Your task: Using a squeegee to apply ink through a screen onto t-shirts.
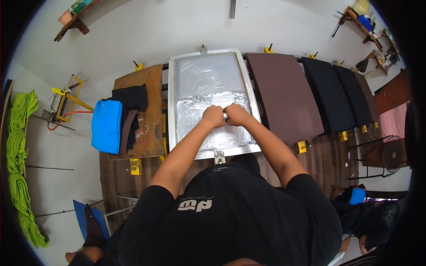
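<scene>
A screen printing frame (172,106) with silvery metal edges lies flat in front of me, held by metal clamps at its far and near ends. Shiny transparent film (199,128) covers much of its grey mesh (206,71). Over the near half, my left hand (213,117) and my right hand (237,115) are closed side by side. A short silvery bar (225,116) shows between them; my fingers hide the rest, so its kind is unclear. Both forearms stretch forward from my black sleeves.
At left, a folded blue garment (106,126) and dark cloth (133,97) lie on a brown board (153,102). Boards with brown (284,97) and black cloth (328,93) stand at right. Green cloth bundles (17,153) line the left wall. People are partly visible at both lower corners.
</scene>
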Demonstrator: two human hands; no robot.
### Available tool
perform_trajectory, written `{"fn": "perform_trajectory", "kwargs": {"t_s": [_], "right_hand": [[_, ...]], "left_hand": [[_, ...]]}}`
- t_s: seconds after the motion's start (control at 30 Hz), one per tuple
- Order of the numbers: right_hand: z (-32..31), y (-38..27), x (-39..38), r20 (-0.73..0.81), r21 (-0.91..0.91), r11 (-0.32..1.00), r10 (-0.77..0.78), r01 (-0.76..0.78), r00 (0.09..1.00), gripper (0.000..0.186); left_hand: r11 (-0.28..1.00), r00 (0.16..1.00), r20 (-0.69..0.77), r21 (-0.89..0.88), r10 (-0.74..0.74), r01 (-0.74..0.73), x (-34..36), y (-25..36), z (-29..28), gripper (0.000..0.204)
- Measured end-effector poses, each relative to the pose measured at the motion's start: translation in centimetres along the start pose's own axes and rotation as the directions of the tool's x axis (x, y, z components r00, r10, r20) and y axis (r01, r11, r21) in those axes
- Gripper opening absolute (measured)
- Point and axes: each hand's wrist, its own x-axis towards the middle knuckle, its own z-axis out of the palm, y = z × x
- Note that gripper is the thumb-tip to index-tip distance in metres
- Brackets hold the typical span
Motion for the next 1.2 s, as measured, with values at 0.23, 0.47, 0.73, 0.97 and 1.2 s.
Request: {"fn": "perform_trajectory", "kwargs": {"t_s": [0.23,0.47,0.73,0.97,1.2], "right_hand": [[1.1,-1.0,-2.4,0.092,0.034,0.997,-0.078,0.075,0.993,0.015],[2.0,-4.1,-8.3,0.151,0.048,0.999,-0.026,0.019,0.988,0.025],[0.5,-2.0,-4.8,0.195,0.101,0.995,-0.017,-0.003,0.981,0.018],[5.2,-2.7,-6.3,-0.213,0.029,0.995,-0.085,0.093,0.973,0.013],[1.8,-3.6,-8.1,0.205,0.041,0.998,0.027,-0.037,0.978,0.021]], "left_hand": [[0.999,0.987,0.154,0.003,0.04,-0.041,-3.0,1.0,0.1,0.024],[0.999,0.991,0.132,-0.052,0.016,-0.009,-9.1,3.1,2.2,0.024],[0.997,0.973,0.228,-0.051,-0.042,0.055,-5.6,2.6,-1.0,0.024],[0.989,0.973,-0.199,-0.065,0.116,-0.131,-7.4,0.9,4.4,0.014],[0.997,0.978,0.208,-0.081,0.008,0.009,-8.9,3.5,0.3,0.023]]}}
